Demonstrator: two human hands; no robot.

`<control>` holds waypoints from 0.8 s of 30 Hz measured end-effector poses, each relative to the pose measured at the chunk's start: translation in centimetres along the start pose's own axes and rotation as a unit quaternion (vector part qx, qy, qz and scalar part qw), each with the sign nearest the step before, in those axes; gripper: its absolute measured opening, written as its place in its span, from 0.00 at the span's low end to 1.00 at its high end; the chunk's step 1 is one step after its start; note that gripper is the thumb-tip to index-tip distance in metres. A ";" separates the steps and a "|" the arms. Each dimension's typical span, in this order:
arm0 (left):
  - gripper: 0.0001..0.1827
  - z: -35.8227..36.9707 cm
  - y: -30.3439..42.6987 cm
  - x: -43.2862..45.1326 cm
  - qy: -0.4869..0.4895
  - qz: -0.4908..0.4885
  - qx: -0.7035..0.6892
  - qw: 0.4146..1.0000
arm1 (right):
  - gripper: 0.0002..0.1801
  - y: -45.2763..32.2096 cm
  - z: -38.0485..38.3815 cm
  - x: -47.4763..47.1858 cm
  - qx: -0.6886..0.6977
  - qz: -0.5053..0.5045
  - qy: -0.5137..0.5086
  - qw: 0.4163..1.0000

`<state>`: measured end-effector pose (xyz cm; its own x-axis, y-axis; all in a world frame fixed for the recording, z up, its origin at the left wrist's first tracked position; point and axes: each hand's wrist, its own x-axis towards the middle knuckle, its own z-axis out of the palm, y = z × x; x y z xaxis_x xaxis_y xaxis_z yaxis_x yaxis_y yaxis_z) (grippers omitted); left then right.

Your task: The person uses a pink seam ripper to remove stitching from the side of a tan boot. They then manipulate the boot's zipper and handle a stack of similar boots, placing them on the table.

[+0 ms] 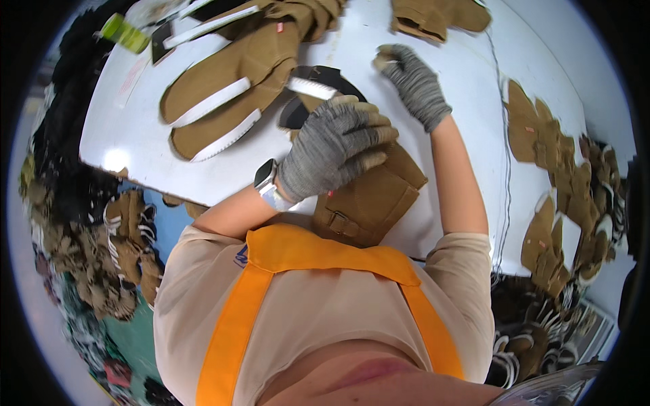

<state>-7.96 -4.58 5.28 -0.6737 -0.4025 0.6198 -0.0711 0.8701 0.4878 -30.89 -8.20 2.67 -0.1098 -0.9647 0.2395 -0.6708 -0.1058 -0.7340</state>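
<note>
My left hand (332,147), in a grey knitted glove with beige fingertips, lies flat over a brown boot upper (368,208) with a strap and buckle. Its fingers are spread; whether they grip the upper is hidden. Black fabric pieces and a white-edged strip (312,88) show just beyond that hand. To the right, my right hand (414,83), gloved alike, is raised above or resting on the white table (401,114), its fingers curled; no object shows clearly in it. Left of my hands lie more brown boot uppers (228,86) with white stitched edge strips.
A green-labelled container (125,33) and a dark flat object (162,43) are at the table's upper left. Another brown upper (439,18) lies at the far edge. Brown uppers (546,137) and a cord (505,188) lie at right. Piles of footwear pieces (84,254) flank the table.
</note>
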 end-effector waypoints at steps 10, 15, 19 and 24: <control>0.41 -4.4 -1.7 -9.6 0.207 -0.431 -0.276 0.834 | 0.29 -2.9 -1.2 -0.6 0.138 0.088 -0.183 0.969; 0.43 -4.6 -5.4 -7.5 0.309 -0.344 -0.133 0.877 | 0.32 -10.1 -0.8 -3.5 -0.132 -0.161 -0.255 0.944; 0.37 -4.4 -8.4 -5.3 0.308 -0.287 -0.203 0.884 | 0.32 -9.2 0.6 -4.9 -0.260 -0.122 -0.276 0.917; 0.49 -5.5 -8.4 -3.0 0.363 -0.428 -0.310 0.767 | 0.31 -11.1 0.3 -4.8 -0.312 -0.093 -0.287 0.901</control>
<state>-1.25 -12.24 2.67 0.0274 -0.9994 -0.0218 0.2561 -0.0141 0.9665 -22.68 -2.45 9.45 0.3244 -0.9289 -0.1787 -0.9399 -0.2952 -0.1717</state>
